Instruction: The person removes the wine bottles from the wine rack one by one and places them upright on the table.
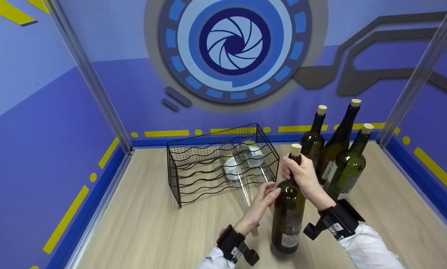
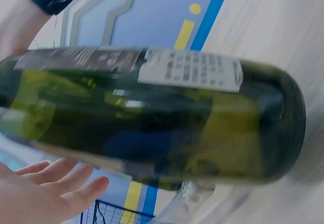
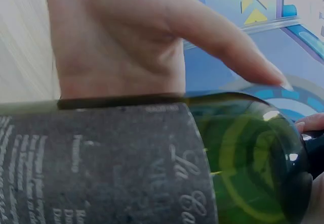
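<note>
In the head view, a dark green wine bottle (image 1: pixel 288 209) with a cork stands upright, its neck held in my right hand (image 1: pixel 303 173). Whether its base touches the table cannot be told. Beside the bottle's shoulder, on its left, is my left hand (image 1: pixel 262 201), its fingers extended and loose. The left wrist view shows those spread fingers apart from the bottle (image 2: pixel 152 118). In the right wrist view, the left palm (image 3: pixel 121 52) is behind the labelled bottle (image 3: pixel 248 153), with part of the right hand (image 3: pixel 311 123) at the neck.
A black wire wine rack (image 1: pixel 174 175) stands toward the back, with a clear bottle (image 1: pixel 230 168) and another clear bottle (image 1: pixel 255 155) lying in it. Three corked bottles, including a green one (image 1: pixel 348 168), stand at the right. Blue panels (image 1: pixel 115 93) enclose the wooden table (image 1: pixel 141 231).
</note>
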Demonstrator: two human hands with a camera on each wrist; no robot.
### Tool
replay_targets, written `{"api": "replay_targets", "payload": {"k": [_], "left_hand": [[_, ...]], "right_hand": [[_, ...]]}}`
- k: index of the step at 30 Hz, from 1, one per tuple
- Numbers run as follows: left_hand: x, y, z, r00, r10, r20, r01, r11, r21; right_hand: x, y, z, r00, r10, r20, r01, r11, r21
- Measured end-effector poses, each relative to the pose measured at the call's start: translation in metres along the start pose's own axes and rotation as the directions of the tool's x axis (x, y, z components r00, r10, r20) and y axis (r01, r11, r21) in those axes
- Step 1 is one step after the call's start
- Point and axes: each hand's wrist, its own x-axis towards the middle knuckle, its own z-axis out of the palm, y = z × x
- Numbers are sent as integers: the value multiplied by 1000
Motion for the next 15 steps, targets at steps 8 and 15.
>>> {"api": "replay_targets", "payload": {"k": [8, 15], "left_hand": [[-4, 4, -23, 999, -17, -29, 18, 1000, 20], [-10, 0, -36, 998, -53, -46, 55, 998, 36]], "right_hand": [[2, 8, -16, 1000, -24, -10, 23, 999, -30], [6, 1, -29, 996, -24, -84, 17, 996, -84]]}}
